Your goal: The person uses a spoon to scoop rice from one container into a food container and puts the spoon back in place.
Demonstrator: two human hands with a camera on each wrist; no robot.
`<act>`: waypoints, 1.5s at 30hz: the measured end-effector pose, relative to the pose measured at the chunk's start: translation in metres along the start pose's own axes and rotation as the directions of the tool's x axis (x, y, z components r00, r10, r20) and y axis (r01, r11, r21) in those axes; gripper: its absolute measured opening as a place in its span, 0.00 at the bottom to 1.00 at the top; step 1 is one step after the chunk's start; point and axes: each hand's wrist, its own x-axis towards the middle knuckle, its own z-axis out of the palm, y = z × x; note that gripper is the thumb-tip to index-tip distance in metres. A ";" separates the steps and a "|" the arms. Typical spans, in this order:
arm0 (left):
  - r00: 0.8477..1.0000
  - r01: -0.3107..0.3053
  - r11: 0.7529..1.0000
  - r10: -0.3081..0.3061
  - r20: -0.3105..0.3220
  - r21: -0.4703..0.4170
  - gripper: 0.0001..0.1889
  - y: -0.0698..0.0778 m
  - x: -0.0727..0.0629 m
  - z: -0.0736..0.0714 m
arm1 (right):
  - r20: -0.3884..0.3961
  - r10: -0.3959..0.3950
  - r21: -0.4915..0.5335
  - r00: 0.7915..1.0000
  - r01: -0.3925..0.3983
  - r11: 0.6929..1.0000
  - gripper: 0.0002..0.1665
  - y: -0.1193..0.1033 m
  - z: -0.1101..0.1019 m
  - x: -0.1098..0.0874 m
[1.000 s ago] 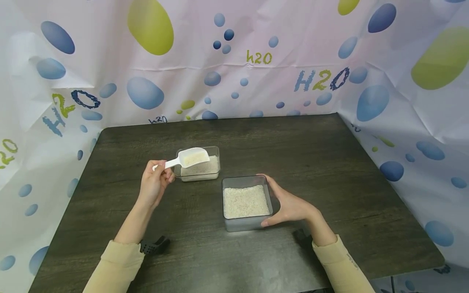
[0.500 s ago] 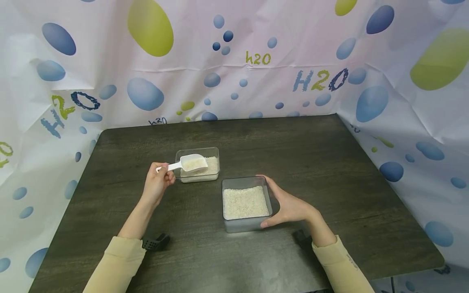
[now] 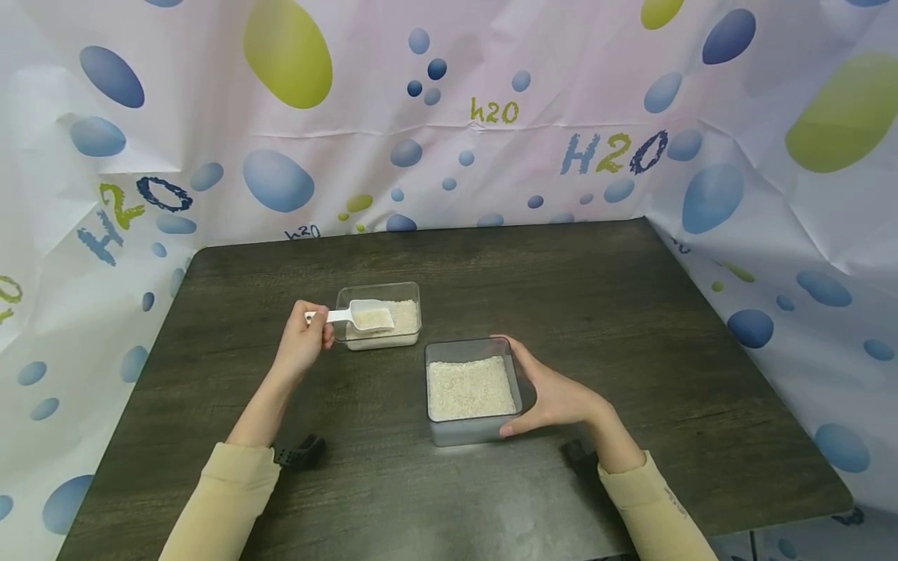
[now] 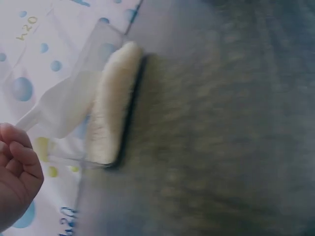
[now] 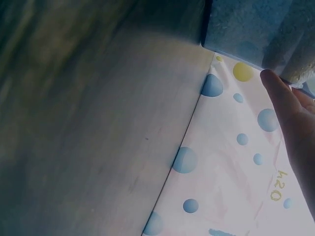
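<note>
The left hand (image 3: 302, 343) pinches a white plastic scoop (image 3: 343, 315) of pale grains (image 3: 373, 319) over a clear rectangular container (image 3: 384, 341), perhaps so strays land inside; the right hand (image 3: 554, 393) grips a square grey translucent tub (image 3: 463, 432), likely to steady it on the dark wood-grain bench (image 3: 561, 296).

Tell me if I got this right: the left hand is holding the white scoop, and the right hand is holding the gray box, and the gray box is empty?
Not quite: the gray box isn't empty. The head view shows white grains, like rice, inside it. The left hand does hold the white scoop, and the right hand holds the gray box.
</note>
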 end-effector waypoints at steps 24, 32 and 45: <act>0.929 -0.370 0.712 0.291 0.228 0.598 0.10 0.050 -0.018 0.005 | 0.008 -0.008 0.012 1.000 0.008 1.000 0.72 -0.004 0.001 0.000; 0.866 -0.472 0.541 0.432 0.252 0.696 0.03 0.053 -0.021 0.004 | 0.011 -0.004 0.013 1.000 0.004 1.000 0.72 -0.005 0.001 -0.001; 0.809 -0.565 0.603 0.538 0.235 0.563 0.04 0.080 -0.043 0.005 | 0.007 -0.020 0.000 1.000 0.020 1.000 0.71 -0.004 -0.001 0.001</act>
